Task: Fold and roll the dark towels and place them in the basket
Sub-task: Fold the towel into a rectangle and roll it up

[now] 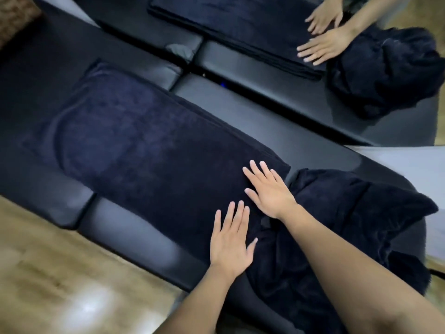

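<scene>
A dark navy towel (pixel 144 141) lies folded into a long strip along a black padded bench (pixel 134 227). My left hand (pixel 231 239) rests flat on the towel's near end, fingers straight. Just beyond it, my right hand (pixel 267 189) presses flat on the same end, close to its corner. A heap of crumpled dark towels (pixel 349 225) lies to the right of my hands, under my right forearm. No basket is in view.
A mirror along the far side of the bench reflects the folded towel (pixel 240 27), both hands (pixel 325 42) and the towel heap (pixel 385 73). Wooden floor (pixel 60 273) lies to the left of the bench. A patterned brown cushion (pixel 14 18) sits at the top left corner.
</scene>
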Demonstrator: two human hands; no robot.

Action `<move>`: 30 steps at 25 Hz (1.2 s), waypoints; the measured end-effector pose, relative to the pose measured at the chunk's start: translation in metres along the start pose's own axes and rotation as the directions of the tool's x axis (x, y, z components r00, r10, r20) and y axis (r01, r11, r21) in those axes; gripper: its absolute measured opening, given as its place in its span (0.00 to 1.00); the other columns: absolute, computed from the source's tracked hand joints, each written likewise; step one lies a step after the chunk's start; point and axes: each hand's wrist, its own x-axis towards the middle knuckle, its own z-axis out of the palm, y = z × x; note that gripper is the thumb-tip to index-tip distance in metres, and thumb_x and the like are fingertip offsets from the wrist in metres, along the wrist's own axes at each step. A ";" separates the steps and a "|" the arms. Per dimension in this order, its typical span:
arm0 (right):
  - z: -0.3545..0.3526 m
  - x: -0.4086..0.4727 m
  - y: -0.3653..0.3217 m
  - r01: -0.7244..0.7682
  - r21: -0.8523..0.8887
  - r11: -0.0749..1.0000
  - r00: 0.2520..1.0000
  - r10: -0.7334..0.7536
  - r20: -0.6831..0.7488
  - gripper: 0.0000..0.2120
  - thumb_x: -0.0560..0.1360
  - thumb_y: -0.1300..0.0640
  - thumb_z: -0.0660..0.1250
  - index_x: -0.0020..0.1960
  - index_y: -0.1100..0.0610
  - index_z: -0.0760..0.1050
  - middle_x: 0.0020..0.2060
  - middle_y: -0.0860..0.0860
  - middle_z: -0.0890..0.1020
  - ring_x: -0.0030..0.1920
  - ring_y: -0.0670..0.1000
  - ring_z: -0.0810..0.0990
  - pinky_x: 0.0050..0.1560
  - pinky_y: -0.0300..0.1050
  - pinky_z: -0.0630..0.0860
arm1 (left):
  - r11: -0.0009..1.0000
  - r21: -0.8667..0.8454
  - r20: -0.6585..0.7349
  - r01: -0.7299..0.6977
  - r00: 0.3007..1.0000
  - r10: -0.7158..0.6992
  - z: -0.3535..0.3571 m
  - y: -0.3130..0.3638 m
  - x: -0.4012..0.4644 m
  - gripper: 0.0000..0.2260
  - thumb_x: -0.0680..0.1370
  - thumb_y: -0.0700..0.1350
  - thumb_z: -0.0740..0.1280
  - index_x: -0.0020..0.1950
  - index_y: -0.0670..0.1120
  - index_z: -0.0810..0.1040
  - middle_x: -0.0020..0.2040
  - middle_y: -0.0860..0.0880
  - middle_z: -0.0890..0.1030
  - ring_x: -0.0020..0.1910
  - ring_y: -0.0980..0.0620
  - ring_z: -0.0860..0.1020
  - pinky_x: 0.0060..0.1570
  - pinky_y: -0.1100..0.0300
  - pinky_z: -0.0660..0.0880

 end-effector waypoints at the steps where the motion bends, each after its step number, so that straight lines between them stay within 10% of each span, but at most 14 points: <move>1: 0.002 -0.003 -0.002 0.003 0.009 1.000 1.000 -0.004 0.012 0.30 0.85 0.42 0.49 0.83 0.48 0.45 0.82 0.47 0.42 0.81 0.53 0.39 0.80 0.54 0.46 | 1.000 -0.002 -0.004 0.010 1.000 -0.010 -0.001 -0.002 -0.001 0.37 0.80 0.59 0.60 0.83 0.44 0.50 0.83 0.46 0.46 0.82 0.45 0.44 0.79 0.39 0.44; 10: 0.018 -0.042 -0.029 0.164 -0.208 0.964 0.985 -0.149 0.087 0.41 0.77 0.26 0.44 0.83 0.46 0.41 0.82 0.56 0.43 0.80 0.62 0.50 0.75 0.58 0.56 | 0.992 0.070 -0.027 -0.109 0.993 0.111 0.004 -0.056 -0.060 0.37 0.78 0.48 0.63 0.83 0.46 0.48 0.84 0.48 0.47 0.82 0.47 0.43 0.79 0.42 0.39; 16: 0.036 -0.065 -0.034 0.374 -0.408 0.833 0.925 -0.366 0.100 0.50 0.69 0.20 0.51 0.82 0.51 0.57 0.76 0.62 0.66 0.64 0.64 0.73 0.61 0.61 0.70 | 0.985 0.138 -0.035 -0.105 0.993 0.111 0.016 -0.077 -0.112 0.40 0.74 0.48 0.67 0.83 0.46 0.52 0.83 0.48 0.52 0.82 0.48 0.48 0.78 0.43 0.47; 23: 0.037 -0.056 -0.013 0.600 -0.510 0.617 0.706 -0.708 -0.027 0.34 0.71 0.38 0.74 0.71 0.55 0.73 0.63 0.56 0.78 0.53 0.61 0.77 0.50 0.58 0.72 | 0.986 0.078 -0.201 0.145 0.971 -0.127 0.028 -0.044 -0.127 0.37 0.71 0.43 0.74 0.79 0.45 0.65 0.79 0.47 0.67 0.79 0.46 0.63 0.79 0.46 0.55; 30: 0.027 -0.039 0.005 0.600 -0.493 0.630 0.695 -0.716 -0.069 0.31 0.62 0.53 0.81 0.62 0.59 0.76 0.51 0.56 0.78 0.45 0.61 0.74 0.40 0.55 0.72 | 0.947 -0.041 -0.410 0.319 0.859 -0.307 0.042 -0.042 -0.148 0.30 0.63 0.42 0.79 0.65 0.47 0.77 0.63 0.48 0.79 0.64 0.44 0.76 0.65 0.49 0.68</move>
